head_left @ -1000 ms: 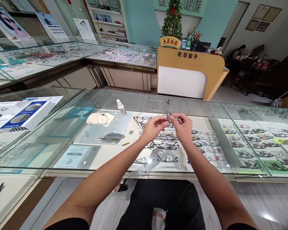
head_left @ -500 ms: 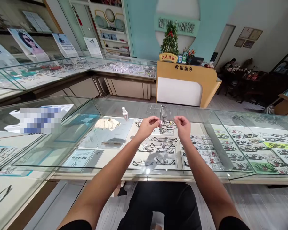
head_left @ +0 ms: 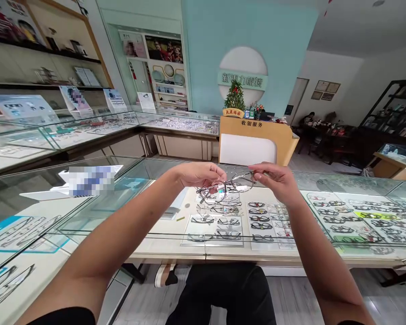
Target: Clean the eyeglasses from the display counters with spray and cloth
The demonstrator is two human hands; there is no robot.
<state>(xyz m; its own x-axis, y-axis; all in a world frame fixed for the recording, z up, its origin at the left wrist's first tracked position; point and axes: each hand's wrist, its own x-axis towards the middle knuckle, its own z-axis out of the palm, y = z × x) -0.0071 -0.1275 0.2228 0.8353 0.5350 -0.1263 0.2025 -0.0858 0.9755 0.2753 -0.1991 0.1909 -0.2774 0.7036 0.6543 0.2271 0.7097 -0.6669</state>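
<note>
Thin-framed eyeglasses (head_left: 226, 183) are held up above the glass display counter, their two round lenses side by side and slightly tilted. My left hand (head_left: 199, 175) has its fingers curled closed at the upper edge of the left lens. At the other end, the thumb and fingers of my right hand (head_left: 275, 180) pinch the frame near its hinge. Under the glass top, rows of spectacle frames (head_left: 228, 221) lie on white trays below my hands.
The glass display counter (head_left: 155, 246) runs across in front of me. A white box-like stand with a blurred print (head_left: 91, 180) is on its left part. More frames (head_left: 365, 215) fill the right section. Beyond stands a yellow-and-white cashier desk (head_left: 248, 149).
The eyeglasses have turned from edge-on to facing lenses. My right hand has come in and taken hold of their right end. The view has tilted up; the bottle and cloth no longer show.
</note>
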